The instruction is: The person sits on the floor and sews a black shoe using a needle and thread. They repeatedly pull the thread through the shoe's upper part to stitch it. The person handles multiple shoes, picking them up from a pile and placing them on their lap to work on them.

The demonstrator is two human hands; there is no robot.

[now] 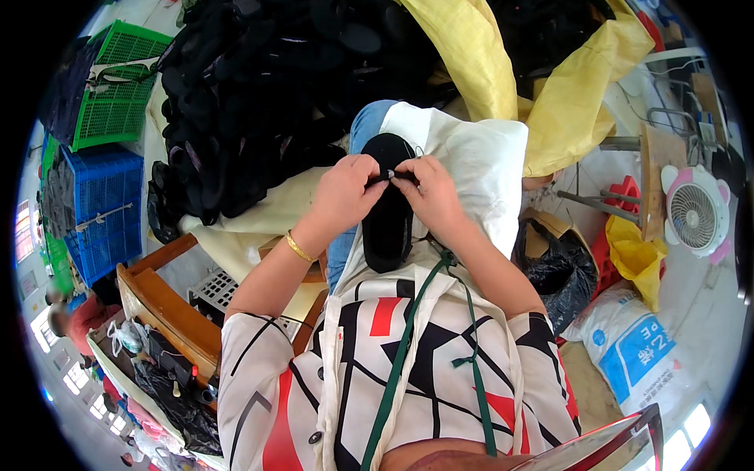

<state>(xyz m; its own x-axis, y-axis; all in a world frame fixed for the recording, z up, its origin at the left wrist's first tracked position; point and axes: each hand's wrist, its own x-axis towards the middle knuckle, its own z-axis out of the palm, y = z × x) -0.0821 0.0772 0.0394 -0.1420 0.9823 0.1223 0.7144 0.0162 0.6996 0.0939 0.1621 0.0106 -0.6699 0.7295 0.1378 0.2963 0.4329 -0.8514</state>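
A black shoe (385, 228) lies lengthwise on my lap, over a white cloth (479, 153) that covers part of my blue trousers. My left hand (345, 188) is closed, pinching a dark strap that crosses the shoe. From the other side my right hand (430, 192) pinches the same strap, its fingertips close to the left ones. Between the fingertips sits a small pale piece (390, 174), too small to name. A thin dark loop (419, 150) sticks up beside the right fingers. Parts of the strap are hidden by my fingers.
A big heap of black shoes (251, 86) lies ahead, beside a yellow sack (479, 55). Green (118, 86) and blue crates (106, 204) stand at left, near a wooden chair (169, 306). At right are a fan (695, 208), a black bag (554, 271) and a white-blue sack (628, 345).
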